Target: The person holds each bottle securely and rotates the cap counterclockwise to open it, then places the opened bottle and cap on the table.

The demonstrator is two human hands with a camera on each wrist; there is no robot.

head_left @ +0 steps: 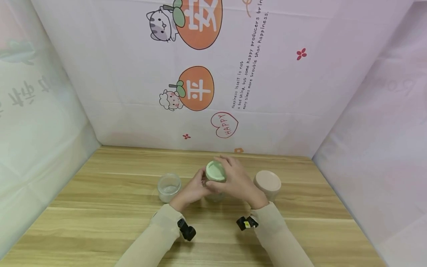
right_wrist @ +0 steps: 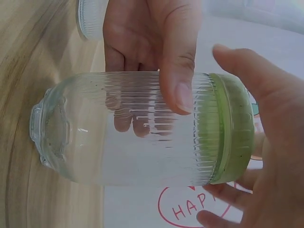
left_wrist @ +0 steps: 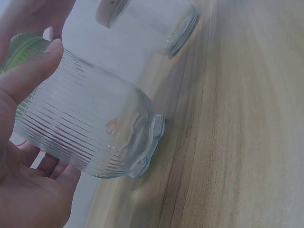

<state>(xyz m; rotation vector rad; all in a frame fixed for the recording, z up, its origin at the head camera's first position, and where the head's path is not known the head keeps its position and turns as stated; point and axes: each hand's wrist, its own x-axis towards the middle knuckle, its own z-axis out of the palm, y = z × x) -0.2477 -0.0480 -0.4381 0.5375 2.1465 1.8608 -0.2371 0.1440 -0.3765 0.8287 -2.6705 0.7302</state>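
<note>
In the head view, a ribbed glass jar (right_wrist: 142, 161) with a green lid (head_left: 216, 171) stands upright between both hands. My left hand (head_left: 196, 188) grips the jar's side, its thumb on the near ribs and its fingers behind the glass. Around the lid curl the thumb and fingers of my right hand (head_left: 237, 181), seen close up in the right wrist view. The lid sits on the jar's mouth. A scalloped glass foot (left_wrist: 151, 149) forms the jar's base, close over the wooden table.
Left of the hands stands a lidless glass jar (head_left: 169, 188). A second jar with a pale beige lid (head_left: 268, 181) is just right of my right wrist. The wooden table (head_left: 100, 222) meets printed white cloth (head_left: 267, 126) at the back and sides.
</note>
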